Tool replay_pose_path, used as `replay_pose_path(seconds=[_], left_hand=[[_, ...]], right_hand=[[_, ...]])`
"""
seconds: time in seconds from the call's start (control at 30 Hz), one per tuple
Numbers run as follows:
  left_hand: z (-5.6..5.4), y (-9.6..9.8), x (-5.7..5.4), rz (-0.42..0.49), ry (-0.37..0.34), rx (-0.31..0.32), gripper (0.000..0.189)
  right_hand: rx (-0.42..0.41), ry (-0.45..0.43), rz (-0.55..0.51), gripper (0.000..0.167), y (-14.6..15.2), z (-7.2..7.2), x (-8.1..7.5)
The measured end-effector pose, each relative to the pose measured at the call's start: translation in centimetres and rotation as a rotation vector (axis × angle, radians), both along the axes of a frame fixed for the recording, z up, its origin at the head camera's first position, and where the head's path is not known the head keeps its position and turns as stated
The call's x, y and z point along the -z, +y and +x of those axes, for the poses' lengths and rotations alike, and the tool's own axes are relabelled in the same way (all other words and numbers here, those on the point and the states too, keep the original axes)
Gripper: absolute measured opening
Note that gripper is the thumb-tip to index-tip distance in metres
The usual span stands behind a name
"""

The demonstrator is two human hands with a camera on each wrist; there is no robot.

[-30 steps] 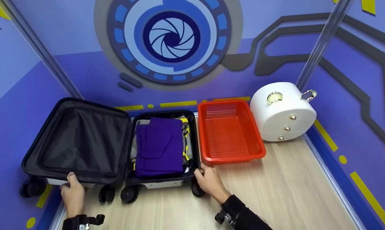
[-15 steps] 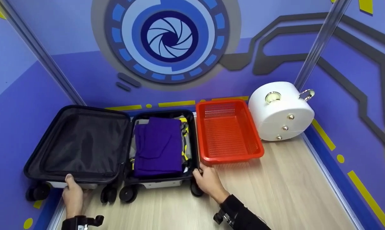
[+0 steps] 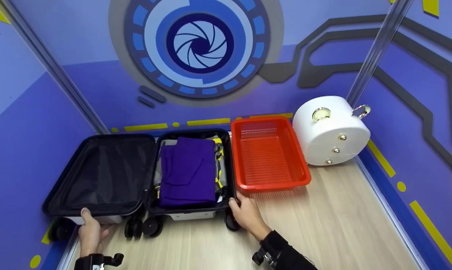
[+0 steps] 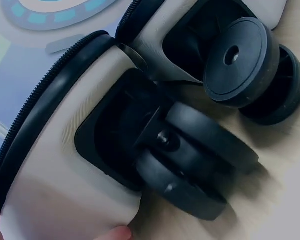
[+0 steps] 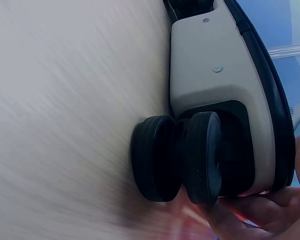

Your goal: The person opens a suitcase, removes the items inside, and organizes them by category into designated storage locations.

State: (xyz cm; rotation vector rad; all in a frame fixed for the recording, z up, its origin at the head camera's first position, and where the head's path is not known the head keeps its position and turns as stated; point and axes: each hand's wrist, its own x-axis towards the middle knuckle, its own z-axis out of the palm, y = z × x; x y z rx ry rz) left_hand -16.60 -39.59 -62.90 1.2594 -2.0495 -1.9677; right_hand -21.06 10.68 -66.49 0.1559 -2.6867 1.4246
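The left hand (image 3: 90,232) pinches the near rim of an open suitcase, its thumb on top of the left half (image 3: 106,176) and fingers tucked beneath the shell; the left wrist view shows only slivers of it. From this hand the left half lies straight ahead and slightly to the right, bare dark lining facing up. Whether its casters (image 4: 215,137) touch the wood-grain surface (image 3: 346,225), I cannot tell. The right hand (image 3: 248,215) grips the near right corner of the right half (image 3: 231,168), thumb at the rim and the other fingers curled against the outside; that half lies ahead of it and to its left. So each hand is nearer its own half, and the relation that matters, as I judge it, is the hinge line (image 3: 150,176) between them, running away from the person with the left half to its left. The suitcase's wheeled end points toward the person, its other end toward the back wall (image 3: 117,82), and the right half's long axis runs near to far, alongside the hinge. Inside it a folded purple garment (image 3: 188,172) lies along the same axis, over a grey-and-yellow patterned cloth (image 3: 218,165). Farther out, a red plastic basket (image 3: 273,186) sits just right of the suitcase, beyond the right hand, and a white rounded case (image 3: 325,138) with metal rings stands right beside the basket.
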Motion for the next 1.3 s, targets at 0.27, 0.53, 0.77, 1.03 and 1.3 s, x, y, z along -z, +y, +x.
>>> replay_pose_path(seconds=[0.27,0.53,0.77,1.03,1.3], left_hand=[[0.5,-0.1,-0.3,-0.327,-0.121,0.086,0.116],[0.3,3.9,-1.4,-0.909,0.027,-0.121,0.07],[-0.1,10.5,-1.8,-1.221,0.587,0.163,0.01],[-0.4,19.6,0.3,-1.305,0.826,0.672,0.011],[-0.9,24.3,1.7,-1.319,0.695,0.882,0.021]], right_hand=[[-0.002,-0.016,0.021,0.013,0.1,0.0,-0.1],[0.016,-0.047,0.013,0.017,0.5,0.1,-0.2],[-0.058,-0.03,0.068,0.019,0.6,0.0,-0.7],[-0.005,0.312,0.223,0.023,2.2,0.8,-3.8],[0.009,0.406,0.46,0.029,6.3,-2.2,-4.0]])
